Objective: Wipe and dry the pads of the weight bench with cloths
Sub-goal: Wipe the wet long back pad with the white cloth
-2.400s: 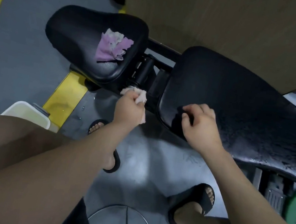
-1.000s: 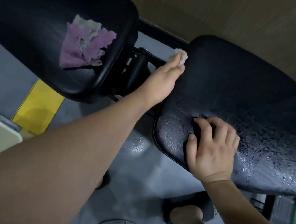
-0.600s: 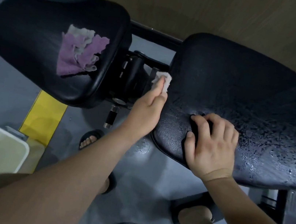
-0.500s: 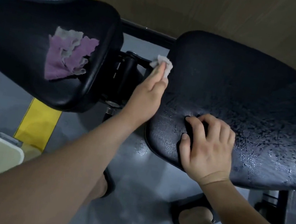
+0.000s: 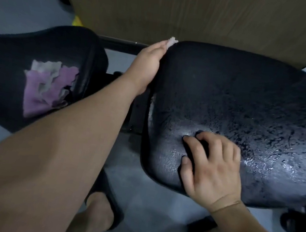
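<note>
My left hand [image 5: 148, 63] lies with straight fingers along the left end of the back pad [image 5: 249, 102], pressing a white cloth [image 5: 171, 40] to its far corner. My right hand [image 5: 212, 164] rests with curled fingers on the pad's near corner; I cannot tell whether it grips anything dark there. Droplets [image 5: 291, 156] cover the pad right of that hand, so I judge drying is still ahead. A purple cloth [image 5: 47, 88] lies on the seat pad [image 5: 2, 65], left of the back pad. The back pad's right end is cut off.

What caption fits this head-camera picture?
Left hand presses a white cloth against the wet pad, right hand resting on it.
</note>
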`<action>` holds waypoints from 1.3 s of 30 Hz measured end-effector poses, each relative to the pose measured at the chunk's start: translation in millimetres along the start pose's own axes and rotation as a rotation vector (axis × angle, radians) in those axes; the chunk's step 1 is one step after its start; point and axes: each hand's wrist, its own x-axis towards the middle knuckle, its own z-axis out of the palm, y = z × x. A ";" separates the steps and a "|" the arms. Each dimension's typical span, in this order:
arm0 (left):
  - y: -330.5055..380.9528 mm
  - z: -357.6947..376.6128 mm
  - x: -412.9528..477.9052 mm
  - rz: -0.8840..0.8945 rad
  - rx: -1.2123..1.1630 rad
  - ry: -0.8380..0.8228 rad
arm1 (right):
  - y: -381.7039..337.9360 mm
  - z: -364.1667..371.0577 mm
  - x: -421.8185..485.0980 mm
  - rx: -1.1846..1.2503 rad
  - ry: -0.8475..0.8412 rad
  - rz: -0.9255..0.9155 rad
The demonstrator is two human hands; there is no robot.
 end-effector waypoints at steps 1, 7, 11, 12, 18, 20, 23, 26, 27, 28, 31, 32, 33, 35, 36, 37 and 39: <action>-1.2 -3.6 -9.5 -0.008 -0.008 0.012 | -0.5 -0.7 -0.1 0.002 0.008 0.001; -10.4 4.5 -67.5 -0.006 0.056 0.005 | -4.0 -2.7 -2.6 0.001 0.007 0.034; -3.1 5.0 -39.9 -0.127 0.044 -0.030 | -3.4 -2.9 -2.1 0.017 0.000 0.039; -1.4 6.2 -29.9 -0.133 0.021 -0.026 | -2.5 -2.7 -1.8 0.021 -0.002 0.038; 28.4 19.0 44.4 -0.096 0.067 -0.057 | 2.9 -1.4 -0.6 0.063 -0.022 0.017; 42.0 31.1 70.5 -0.130 0.218 -0.170 | 4.7 -0.9 -0.3 0.085 -0.025 0.011; 71.0 64.8 92.1 -0.156 0.513 -0.365 | 7.3 -0.4 0.1 0.114 -0.022 -0.003; 87.7 94.4 98.3 -0.106 0.790 -0.457 | 7.9 0.2 0.4 0.128 -0.032 -0.004; 89.2 98.1 98.1 -0.077 0.860 -0.485 | 7.4 -0.1 0.8 0.133 -0.032 -0.003; 90.3 96.9 97.5 -0.057 0.910 -0.488 | 7.3 -0.2 1.1 0.137 -0.030 -0.002; 90.6 70.8 91.2 -0.065 0.976 -0.422 | 7.4 -1.4 1.1 0.147 -0.022 0.004; 89.6 59.5 88.4 -0.069 0.985 -0.393 | 7.6 -1.7 0.8 0.151 -0.018 0.007; 88.2 49.4 85.4 -0.068 0.988 -0.366 | 7.6 -1.5 0.4 0.157 -0.012 0.009; 87.2 36.3 79.0 -0.058 0.966 -0.341 | 7.3 -0.5 -1.1 0.164 0.001 0.015; 88.0 35.9 78.4 -0.044 0.955 -0.357 | 7.2 0.3 -1.8 0.164 0.005 0.018; 88.9 39.6 79.6 -0.025 0.960 -0.390 | 7.0 0.9 -2.3 0.164 0.004 0.020; 92.2 62.5 85.5 0.024 0.981 -0.452 | 7.4 1.0 -3.3 0.165 -0.004 0.016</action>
